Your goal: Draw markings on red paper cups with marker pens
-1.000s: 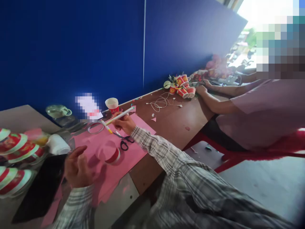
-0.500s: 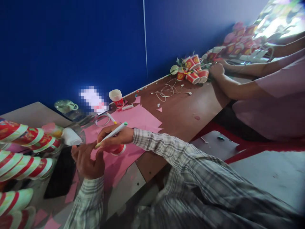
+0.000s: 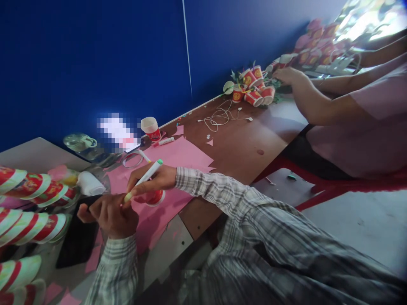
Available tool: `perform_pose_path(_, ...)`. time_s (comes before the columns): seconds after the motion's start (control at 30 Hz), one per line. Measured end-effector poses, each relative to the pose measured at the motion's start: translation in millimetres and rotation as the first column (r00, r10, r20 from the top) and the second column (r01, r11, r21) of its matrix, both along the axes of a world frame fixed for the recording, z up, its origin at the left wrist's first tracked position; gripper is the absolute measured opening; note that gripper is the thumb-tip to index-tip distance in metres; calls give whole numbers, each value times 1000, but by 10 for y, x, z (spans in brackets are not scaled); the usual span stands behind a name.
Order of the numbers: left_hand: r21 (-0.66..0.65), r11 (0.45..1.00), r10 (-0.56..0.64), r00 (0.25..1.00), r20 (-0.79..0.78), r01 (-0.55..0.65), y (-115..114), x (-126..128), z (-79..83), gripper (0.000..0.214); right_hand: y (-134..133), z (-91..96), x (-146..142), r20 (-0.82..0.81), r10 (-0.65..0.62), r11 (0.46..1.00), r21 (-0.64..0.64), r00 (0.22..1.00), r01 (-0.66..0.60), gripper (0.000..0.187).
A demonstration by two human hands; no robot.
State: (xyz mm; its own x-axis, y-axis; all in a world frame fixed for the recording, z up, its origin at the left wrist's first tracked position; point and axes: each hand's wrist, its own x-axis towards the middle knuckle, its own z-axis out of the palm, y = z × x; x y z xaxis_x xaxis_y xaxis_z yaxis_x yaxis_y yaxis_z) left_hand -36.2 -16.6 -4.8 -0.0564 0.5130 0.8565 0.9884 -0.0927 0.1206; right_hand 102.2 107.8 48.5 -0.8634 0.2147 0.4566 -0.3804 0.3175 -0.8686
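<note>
My right hand [image 3: 152,180] is closed round a white marker [image 3: 144,178] with a green end cap, its tip pointing down to the left. My left hand [image 3: 110,214] is curled shut just under that tip, touching the marker's lower end. Both hands hover over a pink paper sheet [image 3: 181,159] lying on the brown table [image 3: 241,144]. A red paper cup [image 3: 155,197] lies on the pink sheet right beneath my right hand. Whether my left fingers grip the marker's cap is hidden.
Stacks of red and white paper cups [image 3: 25,207] lie at the left. A black flat object [image 3: 78,239] sits by my left hand. An upright cup [image 3: 150,128], a tape ring [image 3: 132,159] and a white cable [image 3: 221,118] are farther back. Another person's arm [image 3: 318,106] reaches toward a pile of cups [image 3: 251,89].
My right hand brought the marker from the back of the pink sheet toward my left hand, which rose to meet its lower end. The scissors are out of sight now.
</note>
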Motion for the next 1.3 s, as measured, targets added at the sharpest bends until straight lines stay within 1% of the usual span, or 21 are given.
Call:
perform_pose_path(0.1, 4, 1000, 5, 999, -32, -5, -12, -11, 10, 12, -24, -7, -12, -8, -11, 1000, 3, 1000, 11, 14)
perform_pose_path(0.23, 6, 1000, -29, 999, -40, 29, -24, 33, 70, 18, -110, -23, -35, -48, -76, 997, -18, 996, 75, 11)
perform_pose_path(0.3, 6, 999, -45, 997, -66, 46, -28, 68, 105, 18, -168, -5, -26, -33, -91, 995, -33, 995, 90, 15)
perform_pose_path(0.33, 2, 999, -45, 996, -76, 45, -31, 83, 118, 16, -196, 13, -15, -16, -97, 995, -41, 995, 96, 24)
perform_pose_path(0.4, -9, 1000, -24, 997, -76, 24, -41, 100, 128, 12, -243, 57, 16, 20, -127, 989, -71, 992, 128, 51)
perform_pose_path(0.43, -20, 1000, -6, 998, -67, 5, -48, 102, 125, 9, -258, 79, 32, 28, -153, 984, -93, 988, 155, 62)
perform_pose_path(0.47, -34, 999, 8, 998, -62, -10, -57, 99, 119, 8, -269, 96, 48, 27, -161, 981, -108, 987, 163, 67)
perform_pose_path(0.5, -47, 999, 15, 998, -61, -18, -65, 93, 111, 8, -273, 107, 60, 16, -148, 982, -113, 989, 149, 66)
perform_pose_path(0.6, -68, 997, 17, 998, -68, -21, -85, 67, 95, 6, -259, 98, 71, -30, -30, 995, -94, 999, 27, 44)
perform_pose_path(0.67, -82, 997, -7, 998, -66, 2, -90, 56, 102, 6, -242, 74, 59, -43, 20, 996, -91, 999, -23, 36)
perform_pose_path(0.8, -181, 983, -37, 999, 15, 39, -103, 65, 144, 10, -245, 52, 32, -58, 44, 997, -60, 997, -47, 34)
perform_pose_path(0.87, -210, 976, -48, 998, 38, 55, -126, 77, 165, 14, -276, 69, 35, -83, 36, 997, -61, 996, -42, 28)
perform_pose_path(0.97, -207, 973, -98, 995, 30, 102, -178, 98, 203, 14, -335, 119, 79, -120, 30, 996, -78, 992, -39, 16)
perform_pose_path(1.07, -208, 965, -156, 987, 24, 157, -231, 153, 286, 11, -373, 177, 178, -131, 77, 997, -12, 988, -79, 13)
perform_pose_path(1.13, -233, 948, -220, 976, 7, 215, -273, 227, 377, 14, -389, 204, 262, -144, 100, 995, -1, 985, -101, 13)
perform_pose_path(1.2, -311, 902, -304, 952, 36, 300, -349, 325, 486, 24, -424, 209, 341, -177, 133, 989, -39, 975, -142, 10)
perform_pose_path(1.27, -394, 828, -383, 915, 126, 400, -491, 427, 587, 33, -507, 195, 402, -208, 216, 963, -113, 954, -243, 10)
perform_pose_path(1.3, -479, 760, -395, 897, 198, 440, -591, 469, 630, 36, -569, 187, 427, -213, 269, 938, -165, 939, -306, 17)
